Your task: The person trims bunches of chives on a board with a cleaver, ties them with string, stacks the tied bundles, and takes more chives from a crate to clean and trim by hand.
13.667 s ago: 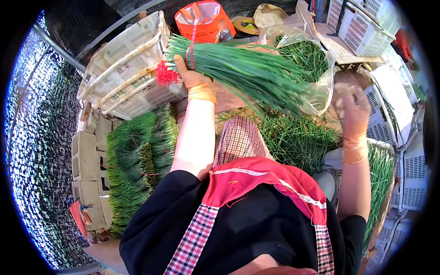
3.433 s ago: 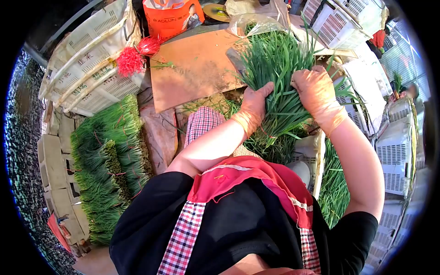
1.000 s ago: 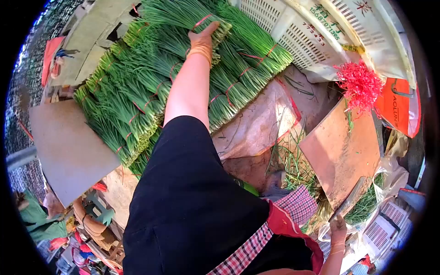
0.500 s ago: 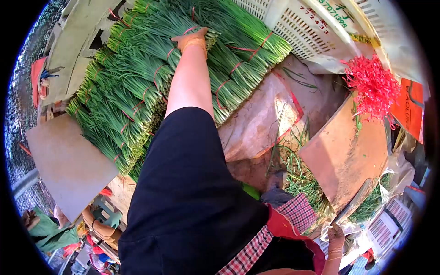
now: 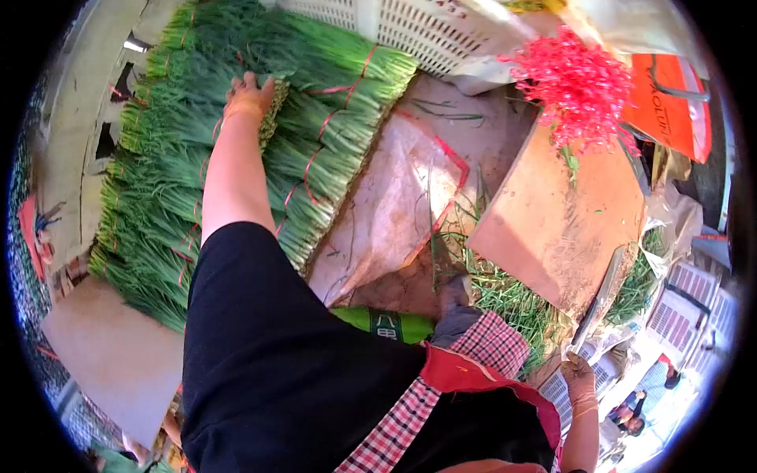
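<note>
Rows of green stalk bundles (image 5: 315,150), tied with red bands, lie at the upper left. My left hand (image 5: 247,101) rests on top of them with its fingers apart, beside the cut ends of one bundle (image 5: 274,110). Down at the lower right, my right hand (image 5: 579,378) has its fingers curled at the lower end of a long narrow grey strip (image 5: 602,298). What those fingers hold is too small to make out. Both hands look gloved.
A brown board (image 5: 564,225) slopes at the right, with red ties (image 5: 572,87) above it. White crates (image 5: 441,35) stand along the top. Loose green stalks (image 5: 505,303) lie beside the board. An orange bag (image 5: 670,106) is at the upper right. People (image 5: 631,418) show far off at lower right.
The left hand has let go of the bundle it gripped a second ago, now lying on the stack. The view has shifted, moving the stack leftward and bringing a green packet into fuller view.
</note>
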### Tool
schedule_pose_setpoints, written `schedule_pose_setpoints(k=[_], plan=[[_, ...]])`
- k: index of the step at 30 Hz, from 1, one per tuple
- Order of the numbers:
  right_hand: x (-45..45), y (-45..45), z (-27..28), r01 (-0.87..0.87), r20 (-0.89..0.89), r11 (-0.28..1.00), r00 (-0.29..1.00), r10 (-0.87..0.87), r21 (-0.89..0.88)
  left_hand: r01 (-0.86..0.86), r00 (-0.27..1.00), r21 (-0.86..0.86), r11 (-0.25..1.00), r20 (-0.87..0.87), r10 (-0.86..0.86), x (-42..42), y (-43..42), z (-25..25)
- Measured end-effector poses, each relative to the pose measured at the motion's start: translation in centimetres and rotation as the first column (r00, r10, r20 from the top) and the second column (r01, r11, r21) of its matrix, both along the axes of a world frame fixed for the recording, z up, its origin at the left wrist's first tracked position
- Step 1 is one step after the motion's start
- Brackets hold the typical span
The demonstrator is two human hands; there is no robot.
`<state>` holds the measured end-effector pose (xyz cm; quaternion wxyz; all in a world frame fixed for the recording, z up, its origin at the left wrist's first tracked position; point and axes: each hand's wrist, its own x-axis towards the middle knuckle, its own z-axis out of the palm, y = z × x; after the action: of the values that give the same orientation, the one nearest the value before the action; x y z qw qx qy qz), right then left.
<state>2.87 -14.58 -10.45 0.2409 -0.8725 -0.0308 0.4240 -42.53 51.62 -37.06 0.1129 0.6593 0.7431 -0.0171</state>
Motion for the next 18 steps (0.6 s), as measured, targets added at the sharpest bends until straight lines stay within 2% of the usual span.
schedule_pose_setpoints(k=[1,3,5,6,7,8,9,10,11,12,14,15,17,18], plan=[[-0.3,-0.5,-0.1,0.014,0.012,1.0,1.0,-0.014,0.02,0.014,1.0,0.02,1.0,0.012,-0.014,1.0,0.4,0.2],[-0.6,0.2,0.0,-0.204,0.129,0.96,0.965,0.23,-0.192,0.055,0.991,0.098,0.994,-0.13,-0.042,1.2,-0.5,0.4],[-0.3,-1.1,-0.8,-0.285,0.142,0.947,0.942,0.305,-0.149,0.055,0.998,0.148,0.987,0.003,-0.056,3.0,-2.7,3.7],[0.9,-3.2,-1.6,-0.38,0.166,0.918,0.904,0.395,-0.113,0.145,0.985,0.773,0.618,-0.051,-0.167,2.6,-3.1,-0.5],[0.1,-2.1,-0.8,-0.347,0.121,0.93,0.925,0.36,-0.119,-0.022,0.976,0.526,0.85,0.196,-0.096,4.9,-5.7,3.6],[0.7,-3.1,-1.3,-0.224,0.055,0.954,0.969,0.239,-0.198,-0.039,0.946,0.467,0.883,0.301,-0.118,5.9,-7.6,3.3],[0.6,-3.6,-1.1,-0.181,0.026,0.965,0.982,0.189,-0.191,-0.046,0.901,0.399,0.916,0.412,-0.134,6.7,-9.3,2.5],[0.4,-3.9,-1.0,-0.175,0.016,0.969,0.983,0.181,-0.176,-0.144,0.869,0.186,0.972,0.494,0.034,7.7,-10.3,2.3],[0.2,-3.9,-0.9,-0.178,0.008,0.968,0.983,0.183,-0.176,-0.229,0.818,-0.043,0.972,0.533,0.216,8.1,-11.1,2.0],[0.2,-3.7,-1.0,-0.183,0.003,0.967,0.983,0.186,-0.176,-0.238,0.819,-0.043,0.97,0.528,0.224,8.1,-11.1,1.3],[0.5,-4.1,-0.6,-0.177,0.003,0.968,0.984,0.18,-0.179,-0.381,0.758,-0.076,0.922,0.546,0.358,8.1,-10.0,-0.4],[0.7,-4.2,-0.4,-0.176,0.0,0.968,0.984,0.179,-0.18,-0.385,0.756,-0.076,0.92,0.545,0.362,8.2,-9.5,-0.7],[0.9,-4.2,-0.1,-0.168,-0.004,0.967,0.985,0.171,-0.19,-0.517,0.64,-0.181,0.836,0.567,0.519,8.5,-8.9,-1.2],[1.0,-4.2,-0.1,-0.16,-0.004,0.968,0.987,0.163,-0.193,-0.517,0.641,-0.183,0.836,0.565,0.52,8.6,-8.5,-1.0]])
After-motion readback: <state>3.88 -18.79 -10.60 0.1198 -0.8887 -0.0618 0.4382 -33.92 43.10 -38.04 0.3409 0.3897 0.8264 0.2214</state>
